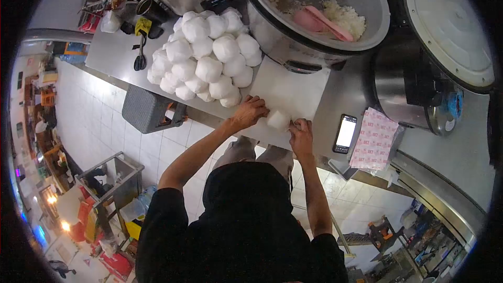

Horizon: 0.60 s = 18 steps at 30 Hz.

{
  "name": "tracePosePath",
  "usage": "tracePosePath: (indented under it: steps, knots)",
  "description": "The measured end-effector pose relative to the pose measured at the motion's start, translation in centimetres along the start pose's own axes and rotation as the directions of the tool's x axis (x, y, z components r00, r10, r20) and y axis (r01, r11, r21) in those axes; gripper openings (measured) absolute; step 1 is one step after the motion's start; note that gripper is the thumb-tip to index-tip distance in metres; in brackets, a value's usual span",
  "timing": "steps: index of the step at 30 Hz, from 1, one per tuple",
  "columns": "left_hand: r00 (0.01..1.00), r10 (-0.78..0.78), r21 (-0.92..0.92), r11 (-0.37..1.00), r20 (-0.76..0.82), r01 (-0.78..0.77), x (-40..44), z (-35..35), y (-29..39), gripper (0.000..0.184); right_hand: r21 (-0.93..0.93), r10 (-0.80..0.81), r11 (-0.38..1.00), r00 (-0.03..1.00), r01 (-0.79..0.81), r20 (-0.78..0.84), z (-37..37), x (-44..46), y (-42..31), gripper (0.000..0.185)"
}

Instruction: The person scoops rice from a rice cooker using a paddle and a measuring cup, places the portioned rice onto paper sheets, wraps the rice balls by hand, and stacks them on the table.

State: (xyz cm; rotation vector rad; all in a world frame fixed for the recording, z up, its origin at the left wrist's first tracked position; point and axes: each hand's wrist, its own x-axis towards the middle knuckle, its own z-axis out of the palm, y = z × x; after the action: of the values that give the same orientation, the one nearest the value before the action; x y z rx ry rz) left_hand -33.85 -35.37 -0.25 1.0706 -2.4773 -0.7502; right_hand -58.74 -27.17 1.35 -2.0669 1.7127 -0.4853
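A small rounded white bundle sits at the front of the white paper sheets on the steel counter. On its left side is my left hand, fingers bent and pinched on the wrapping paper. My right hand is at its right side, thumb and fingers closed on the paper there. Whether rice shows inside the bundle I cannot make out. A big heap of similar white paper-wrapped bundles is piled to the left of the sheets.
Behind the sheets stands an open rice cooker with rice and a pink scoop. To the right lie a phone and pink printed paper, beside another cooker with its lid raised. A grey stool stands below the counter.
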Motion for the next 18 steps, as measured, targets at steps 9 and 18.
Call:
tracePosePath:
  steps: [9,18]
  knots:
    - [0.993,-0.121,-0.12,0.985,-0.003,0.12,0.9,1.5,-0.1,0.016,0.285,0.203,0.925,0.962,-0.25,0.184,1.1,3.0,3.7,0.016]
    - [0.938,-0.343,-0.111,0.932,0.05,0.346,3.5,2.8,0.5,0.02,0.055,0.377,0.926,0.922,-0.373,-0.091,0.8,5.8,-0.5,0.028]
